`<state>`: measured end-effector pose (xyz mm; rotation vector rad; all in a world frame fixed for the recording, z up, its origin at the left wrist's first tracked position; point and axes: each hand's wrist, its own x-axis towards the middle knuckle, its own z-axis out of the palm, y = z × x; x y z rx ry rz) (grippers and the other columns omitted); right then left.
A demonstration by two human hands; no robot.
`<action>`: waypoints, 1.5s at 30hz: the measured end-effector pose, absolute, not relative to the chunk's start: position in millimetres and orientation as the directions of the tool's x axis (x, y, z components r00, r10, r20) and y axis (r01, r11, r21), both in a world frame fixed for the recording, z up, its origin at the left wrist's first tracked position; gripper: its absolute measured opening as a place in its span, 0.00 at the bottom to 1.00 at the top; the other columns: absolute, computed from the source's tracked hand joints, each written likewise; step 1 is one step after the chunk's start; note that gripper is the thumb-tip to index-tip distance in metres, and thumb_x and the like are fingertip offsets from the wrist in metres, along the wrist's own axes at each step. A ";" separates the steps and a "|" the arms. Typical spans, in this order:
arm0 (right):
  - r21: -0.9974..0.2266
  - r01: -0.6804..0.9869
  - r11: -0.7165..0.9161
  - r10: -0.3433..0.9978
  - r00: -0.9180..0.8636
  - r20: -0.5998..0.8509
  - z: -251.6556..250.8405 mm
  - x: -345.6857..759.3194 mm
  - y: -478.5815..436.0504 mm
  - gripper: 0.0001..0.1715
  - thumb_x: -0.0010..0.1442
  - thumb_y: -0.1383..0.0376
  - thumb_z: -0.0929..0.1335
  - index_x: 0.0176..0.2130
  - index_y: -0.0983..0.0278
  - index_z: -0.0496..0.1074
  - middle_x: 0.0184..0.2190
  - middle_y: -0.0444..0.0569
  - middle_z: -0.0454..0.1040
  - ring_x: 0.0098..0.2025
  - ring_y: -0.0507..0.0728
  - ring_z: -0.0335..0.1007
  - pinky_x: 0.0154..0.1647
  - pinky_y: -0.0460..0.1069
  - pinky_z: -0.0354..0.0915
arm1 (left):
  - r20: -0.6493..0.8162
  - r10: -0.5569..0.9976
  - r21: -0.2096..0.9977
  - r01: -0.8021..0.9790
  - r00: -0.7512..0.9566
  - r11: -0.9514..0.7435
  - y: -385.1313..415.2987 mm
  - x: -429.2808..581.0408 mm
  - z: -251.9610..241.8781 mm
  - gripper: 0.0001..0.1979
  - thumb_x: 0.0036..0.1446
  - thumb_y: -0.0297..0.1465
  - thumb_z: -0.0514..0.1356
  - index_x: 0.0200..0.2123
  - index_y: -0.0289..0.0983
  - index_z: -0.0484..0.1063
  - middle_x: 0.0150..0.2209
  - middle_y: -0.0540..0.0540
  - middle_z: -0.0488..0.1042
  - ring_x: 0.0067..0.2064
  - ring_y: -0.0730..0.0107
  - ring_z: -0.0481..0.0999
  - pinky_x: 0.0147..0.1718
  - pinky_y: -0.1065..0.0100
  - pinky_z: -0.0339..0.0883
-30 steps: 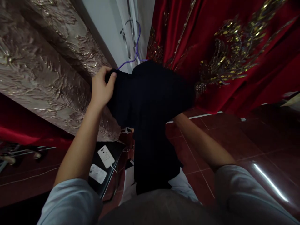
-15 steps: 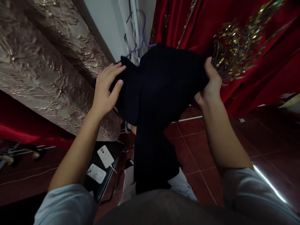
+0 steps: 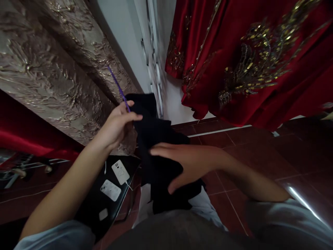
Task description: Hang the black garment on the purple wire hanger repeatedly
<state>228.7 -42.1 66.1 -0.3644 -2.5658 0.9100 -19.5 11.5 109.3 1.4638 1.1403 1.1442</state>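
Observation:
My left hand (image 3: 120, 123) is closed around the lower part of a thin purple hanger (image 3: 117, 83), its thumb lying over dark cloth. Down from there hangs a black garment (image 3: 151, 130), bunched and folded, reaching to my lap. Over its lower part is my right hand (image 3: 189, 161), thumb and fingers apart, with nothing gripped between them. Whether its fingertips press the cloth I cannot tell. Most of the hanger is hidden by the garment and my left hand.
Left of me hang shiny embossed pinkish-gold fabric (image 3: 65, 76) and red cloth. A red gown (image 3: 205, 69) with gold sequins hangs ahead on the right. Beside my left arm, a black seat (image 3: 104, 218) holds two phones (image 3: 110, 190), one with a cable plugged in.
My left hand has taken hold of the purple hanger, which has swung left and down. My right hand let go of the garment's right side and moved inward and lower. The garment has narrowed.

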 end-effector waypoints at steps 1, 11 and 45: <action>-0.672 0.069 0.738 0.319 -0.912 0.258 69.7 228.8 -38.5 0.49 0.57 0.47 0.76 0.68 0.64 0.64 0.67 0.58 0.65 0.67 0.60 0.66 0.68 0.51 0.64 | 0.054 0.979 0.980 0.180 0.195 -0.090 5.8 -25.6 106.3 0.21 0.45 0.29 0.68 0.43 0.39 0.68 0.34 0.50 0.71 0.32 0.69 0.72 0.32 0.70 0.66; -0.763 0.341 0.549 0.787 -0.518 0.335 33.0 269.9 54.8 0.18 0.65 0.50 0.71 0.47 0.59 0.79 0.47 0.49 0.79 0.52 0.61 0.75 0.55 0.56 0.70 | 0.199 0.899 0.723 0.560 0.391 -0.404 -1.4 -89.6 99.7 0.11 0.50 0.25 0.56 0.36 0.41 0.74 0.35 0.48 0.78 0.35 0.63 0.75 0.34 0.65 0.69; -0.873 0.121 0.473 0.517 0.765 0.385 -36.1 230.5 -5.6 0.18 0.63 0.61 0.66 0.53 0.54 0.68 0.55 0.49 0.70 0.58 0.58 0.70 0.53 0.54 0.70 | 0.571 0.810 0.786 0.375 -0.133 -0.492 -12.9 41.5 -41.4 0.13 0.62 0.33 0.65 0.46 0.43 0.64 0.32 0.51 0.68 0.31 0.70 0.73 0.34 0.67 0.72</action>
